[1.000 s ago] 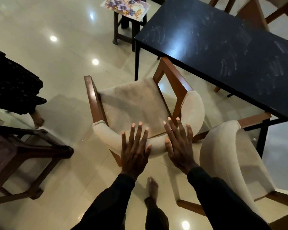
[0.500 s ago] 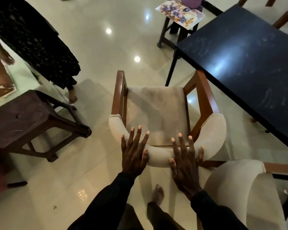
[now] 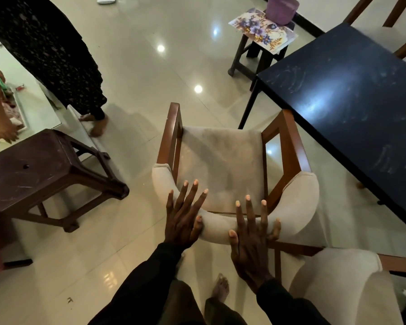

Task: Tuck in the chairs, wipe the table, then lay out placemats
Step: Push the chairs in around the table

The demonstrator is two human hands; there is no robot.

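1. Head view: since the earlier frame the chair (image 3: 220,158) has swung round square to the camera; its right armrest (image 3: 293,141) now lies just beside the table (image 3: 349,102) corner, and the seat is not yet tucked under.
2. The left hand (image 3: 183,221) and right hand (image 3: 251,242) lie flat on the padded backrest, fingers straight and spread; they press rather than grip.
3. Likely risk: pushed straight ahead, the chair would run past the table or knock that armrest against the table leg (image 3: 247,106); flat palms could slip when turning it.
4. The second chair (image 3: 338,289) crowds the right; the person's bare foot (image 3: 220,287) stands near the back legs.
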